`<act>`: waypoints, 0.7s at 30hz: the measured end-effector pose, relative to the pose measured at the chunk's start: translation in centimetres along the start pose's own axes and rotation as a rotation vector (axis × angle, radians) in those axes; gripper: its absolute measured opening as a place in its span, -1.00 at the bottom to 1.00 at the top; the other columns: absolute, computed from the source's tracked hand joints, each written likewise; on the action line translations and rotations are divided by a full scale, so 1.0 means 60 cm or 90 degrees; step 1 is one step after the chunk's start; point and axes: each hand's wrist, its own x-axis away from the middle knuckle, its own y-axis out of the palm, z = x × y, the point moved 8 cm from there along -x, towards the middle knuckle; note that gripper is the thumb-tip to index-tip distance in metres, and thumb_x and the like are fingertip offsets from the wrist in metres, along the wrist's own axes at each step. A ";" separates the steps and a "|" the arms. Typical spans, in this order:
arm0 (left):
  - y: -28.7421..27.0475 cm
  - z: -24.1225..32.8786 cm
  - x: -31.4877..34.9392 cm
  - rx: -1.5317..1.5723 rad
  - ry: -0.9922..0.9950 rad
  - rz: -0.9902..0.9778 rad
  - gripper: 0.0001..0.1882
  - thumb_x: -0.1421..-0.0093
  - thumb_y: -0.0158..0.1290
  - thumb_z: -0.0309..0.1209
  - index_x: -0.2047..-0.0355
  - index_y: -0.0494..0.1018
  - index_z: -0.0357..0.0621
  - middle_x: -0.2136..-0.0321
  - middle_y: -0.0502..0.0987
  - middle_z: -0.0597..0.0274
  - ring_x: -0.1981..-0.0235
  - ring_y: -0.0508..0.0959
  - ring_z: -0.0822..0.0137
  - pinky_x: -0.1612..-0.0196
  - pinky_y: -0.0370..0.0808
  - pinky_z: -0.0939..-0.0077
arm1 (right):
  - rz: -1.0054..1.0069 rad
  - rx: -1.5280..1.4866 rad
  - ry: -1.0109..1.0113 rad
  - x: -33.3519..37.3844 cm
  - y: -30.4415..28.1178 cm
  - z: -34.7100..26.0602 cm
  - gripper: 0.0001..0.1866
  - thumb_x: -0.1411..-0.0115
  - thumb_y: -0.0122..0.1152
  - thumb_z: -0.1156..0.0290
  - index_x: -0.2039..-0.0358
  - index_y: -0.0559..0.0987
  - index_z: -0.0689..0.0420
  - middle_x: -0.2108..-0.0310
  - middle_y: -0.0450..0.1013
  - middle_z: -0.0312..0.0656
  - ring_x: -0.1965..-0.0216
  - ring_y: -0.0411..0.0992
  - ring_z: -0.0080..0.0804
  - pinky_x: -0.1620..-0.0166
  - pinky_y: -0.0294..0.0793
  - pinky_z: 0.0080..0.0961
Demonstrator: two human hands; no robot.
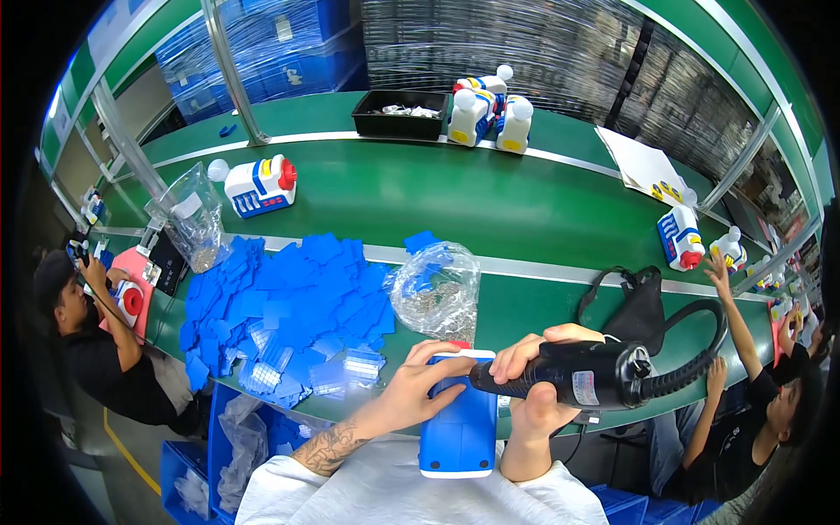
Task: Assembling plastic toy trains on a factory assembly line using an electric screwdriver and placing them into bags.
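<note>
My right hand is wrapped round a black electric screwdriver. Its narrow end points left over the upper part of a blue and white plastic toy, and its thick cable loops off to the right. The toy stands at the bench edge in front of my body, blue side toward me. Gripping the toy's upper left is my left hand, fingers bent across its top. The screwdriver's tip is hidden. Just beyond lies a clear bag of small metal screws.
Blue plastic pieces are heaped left of my hands, near another clear bag. Finished-looking toys stand on the green belt. A black tray sits behind. A black pouch lies at right. Co-workers flank both sides.
</note>
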 end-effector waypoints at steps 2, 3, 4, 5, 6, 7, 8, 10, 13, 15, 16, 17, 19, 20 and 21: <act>0.001 -0.003 0.001 -0.003 -0.008 -0.003 -0.64 0.05 0.14 -0.51 0.17 0.43 -0.15 0.25 0.53 0.25 0.03 0.39 0.20 -0.07 0.22 0.16 | -0.006 0.011 0.002 -0.002 0.001 0.004 -0.40 0.00 0.32 0.30 0.10 0.17 0.25 0.54 0.38 -0.11 0.51 0.40 -0.43 0.41 0.44 -0.55; 0.001 -0.005 0.002 -0.004 -0.016 -0.007 -0.63 0.04 0.14 -0.51 0.16 0.42 -0.16 0.24 0.52 0.23 0.00 0.37 0.17 -0.10 0.20 0.12 | -0.012 0.023 0.003 -0.004 0.003 0.005 -0.41 0.01 0.32 0.31 0.10 0.18 0.25 0.54 0.38 -0.12 0.51 0.40 -0.44 0.41 0.44 -0.57; 0.002 -0.006 0.004 -0.005 -0.017 -0.006 -0.63 0.04 0.14 -0.51 0.16 0.42 -0.16 0.24 0.52 0.23 0.00 0.37 0.17 -0.10 0.20 0.12 | 0.024 0.109 -0.006 -0.010 0.012 0.001 -0.38 -0.02 0.26 0.07 0.17 0.17 0.25 0.69 0.31 -0.16 0.66 0.34 -0.43 0.53 0.43 -0.53; 0.003 -0.009 0.007 0.010 -0.028 -0.004 -0.63 0.03 0.13 -0.51 0.15 0.42 -0.16 0.23 0.52 0.22 -0.03 0.35 0.16 -0.12 0.17 0.09 | 0.023 0.109 -0.006 -0.010 0.013 0.002 -0.38 -0.02 0.26 0.07 0.17 0.17 0.25 0.69 0.31 -0.16 0.66 0.34 -0.43 0.53 0.43 -0.53; 0.003 -0.011 0.008 0.025 -0.039 -0.001 -0.63 0.02 0.12 -0.51 0.15 0.41 -0.16 0.22 0.52 0.22 -0.05 0.34 0.15 -0.14 0.15 0.05 | 0.016 0.115 0.002 -0.010 0.014 0.004 -0.38 -0.01 0.27 0.07 0.17 0.18 0.25 0.69 0.31 -0.16 0.66 0.34 -0.43 0.53 0.43 -0.53; 0.002 -0.012 0.008 0.026 -0.039 -0.001 -0.63 0.02 0.12 -0.51 0.15 0.41 -0.16 0.22 0.52 0.22 -0.05 0.34 0.15 -0.14 0.15 0.05 | 0.010 0.121 0.010 -0.010 0.017 0.007 -0.37 -0.01 0.28 0.07 0.17 0.18 0.25 0.69 0.31 -0.17 0.66 0.34 -0.44 0.53 0.43 -0.54; 0.002 -0.011 0.008 0.026 -0.037 -0.005 -0.63 0.02 0.12 -0.51 0.14 0.40 -0.17 0.21 0.51 0.19 -0.07 0.33 0.14 -0.15 0.14 0.05 | 0.011 0.119 0.007 -0.010 0.018 0.009 -0.38 -0.01 0.29 0.09 0.17 0.19 0.27 0.68 0.32 -0.16 0.65 0.35 -0.44 0.52 0.43 -0.55; 0.002 -0.009 0.010 0.028 -0.035 -0.009 -0.62 0.02 0.12 -0.51 0.13 0.39 -0.18 0.21 0.51 0.16 -0.08 0.32 0.12 -0.15 0.13 0.06 | -0.002 0.131 0.024 -0.011 0.022 0.013 -0.39 -0.01 0.29 0.12 0.17 0.19 0.27 0.68 0.33 -0.15 0.65 0.35 -0.44 0.51 0.43 -0.55; -0.001 -0.017 0.013 0.042 -0.073 0.008 -0.56 0.02 0.12 -0.49 0.07 0.35 -0.18 0.09 0.43 0.08 -0.11 0.28 0.07 -0.17 0.13 0.11 | 0.004 0.104 0.060 -0.016 0.026 0.031 -0.45 -0.01 0.30 0.26 0.17 0.21 0.29 0.63 0.35 -0.16 0.62 0.36 -0.46 0.50 0.40 -0.60; 0.000 -0.029 0.012 0.053 -0.106 0.009 -0.48 0.02 0.13 -0.45 0.01 0.29 -0.17 -0.03 0.31 0.01 -0.11 0.26 0.02 -0.16 0.16 0.18 | -0.005 0.144 0.070 -0.011 0.013 0.050 -0.46 -0.01 0.31 0.30 0.16 0.22 0.29 0.62 0.36 -0.16 0.61 0.36 -0.47 0.50 0.38 -0.61; 0.002 -0.032 0.015 0.053 -0.108 0.010 -0.48 0.02 0.13 -0.45 0.01 0.29 -0.17 -0.03 0.31 0.01 -0.11 0.26 0.02 -0.16 0.16 0.18 | -0.007 0.143 0.072 -0.012 0.015 0.051 -0.46 -0.01 0.31 0.30 0.16 0.22 0.29 0.62 0.36 -0.16 0.61 0.36 -0.47 0.50 0.38 -0.61; 0.003 -0.036 0.017 0.056 -0.110 0.016 -0.46 0.03 0.13 -0.43 0.00 0.27 -0.16 -0.05 0.28 0.00 -0.10 0.26 0.01 -0.14 0.18 0.21 | -0.014 0.136 0.082 -0.013 0.019 0.053 -0.47 0.00 0.31 0.32 0.16 0.23 0.29 0.62 0.36 -0.16 0.61 0.36 -0.47 0.50 0.38 -0.62; 0.003 -0.042 0.020 0.059 -0.113 0.022 -0.44 0.03 0.14 -0.42 -0.02 0.26 -0.15 -0.06 0.24 -0.01 -0.10 0.26 0.01 -0.13 0.21 0.23 | -0.021 0.129 0.094 -0.014 0.021 0.059 -0.48 0.00 0.31 0.34 0.16 0.23 0.29 0.62 0.36 -0.16 0.61 0.36 -0.47 0.51 0.37 -0.62; 0.002 -0.045 0.020 0.074 -0.122 0.023 -0.44 0.04 0.15 -0.41 -0.01 0.26 -0.15 -0.04 0.26 -0.01 -0.08 0.28 0.01 -0.10 0.24 0.25 | -0.033 0.153 0.085 -0.012 0.021 0.061 -0.49 0.00 0.31 0.35 0.16 0.23 0.29 0.61 0.36 -0.16 0.61 0.36 -0.48 0.51 0.37 -0.62; 0.002 -0.048 0.020 0.089 -0.131 0.024 -0.43 0.04 0.15 -0.40 -0.01 0.26 -0.15 -0.01 0.28 -0.01 -0.06 0.30 0.02 -0.07 0.27 0.27 | -0.045 0.177 0.076 -0.011 0.021 0.063 -0.49 0.00 0.30 0.37 0.16 0.24 0.29 0.61 0.36 -0.16 0.61 0.36 -0.48 0.51 0.37 -0.63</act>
